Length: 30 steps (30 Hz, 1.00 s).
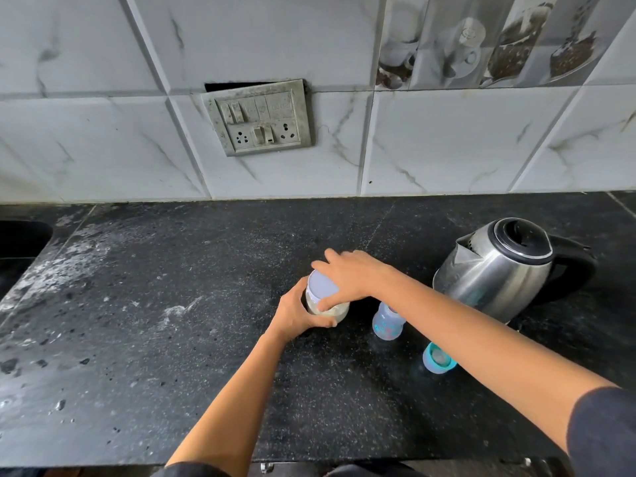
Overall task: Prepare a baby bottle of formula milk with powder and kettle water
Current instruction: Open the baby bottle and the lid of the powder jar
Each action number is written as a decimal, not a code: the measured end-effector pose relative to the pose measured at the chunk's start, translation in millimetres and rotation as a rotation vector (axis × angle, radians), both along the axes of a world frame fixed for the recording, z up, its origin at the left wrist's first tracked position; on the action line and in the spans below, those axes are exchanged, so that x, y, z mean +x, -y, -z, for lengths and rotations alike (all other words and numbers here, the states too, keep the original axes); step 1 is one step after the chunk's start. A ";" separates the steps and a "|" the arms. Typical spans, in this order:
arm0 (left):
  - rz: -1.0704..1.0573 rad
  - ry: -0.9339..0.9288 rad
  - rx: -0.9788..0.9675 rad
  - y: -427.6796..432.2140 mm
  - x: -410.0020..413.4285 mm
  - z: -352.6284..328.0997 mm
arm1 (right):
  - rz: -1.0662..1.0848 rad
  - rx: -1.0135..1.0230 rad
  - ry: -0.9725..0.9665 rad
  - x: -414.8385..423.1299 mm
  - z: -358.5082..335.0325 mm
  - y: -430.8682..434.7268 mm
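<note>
I log this as the lid-off step: centre frame, left hand grips the powder jar, right hand clasps its lid; next I'd twist it free, then scoop into the open bottle just right

The black countertop lies open left of the powder jar and along the near edge. The right side is crowded: the kettle stands at the back, the baby bottle just beside the jar, the teal cap nearer, and the right forearm crosses above the bottle. Far left opens what may be a sink.
</note>
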<state>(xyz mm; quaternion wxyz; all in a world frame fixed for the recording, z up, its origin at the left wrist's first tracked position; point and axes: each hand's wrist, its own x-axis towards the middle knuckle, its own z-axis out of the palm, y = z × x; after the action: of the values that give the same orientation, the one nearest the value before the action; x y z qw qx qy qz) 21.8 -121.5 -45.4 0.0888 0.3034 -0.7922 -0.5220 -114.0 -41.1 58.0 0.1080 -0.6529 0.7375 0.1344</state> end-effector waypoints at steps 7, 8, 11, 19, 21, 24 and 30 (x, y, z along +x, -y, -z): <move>0.006 -0.008 0.009 -2.5 0.2 1.4 | -0.081 0.036 0.210 5.2 -13.2 -0.9; 0.011 -0.010 0.011 -2.1 0.4 2.1 | -0.018 0.010 0.185 8.3 -12.9 0.7; 0.008 -0.009 0.016 -2.1 0.6 2.8 | 0.028 0.035 0.044 11.5 -10.6 4.2; 0.038 -0.023 0.011 0.3 2.0 1.9 | -0.143 -0.132 0.431 -26.1 -22.2 -4.7; 0.043 -0.032 0.012 1.0 2.0 3.6 | 0.007 -0.264 0.577 -41.3 -25.5 -8.6; 0.047 -0.058 0.016 -1.6 2.5 1.9 | 0.286 -0.428 0.709 -65.8 -14.4 -15.5; 0.036 -0.152 -0.002 -3.6 7.7 4.8 | 0.592 -0.440 0.708 -89.8 39.5 -39.1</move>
<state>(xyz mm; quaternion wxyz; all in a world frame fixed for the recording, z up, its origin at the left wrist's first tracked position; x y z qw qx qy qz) 29.5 -117.9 -50.2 0.1398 0.2486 -0.7890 -0.5442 -203.8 -2.0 18.5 0.2445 -0.4286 0.8200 -0.2900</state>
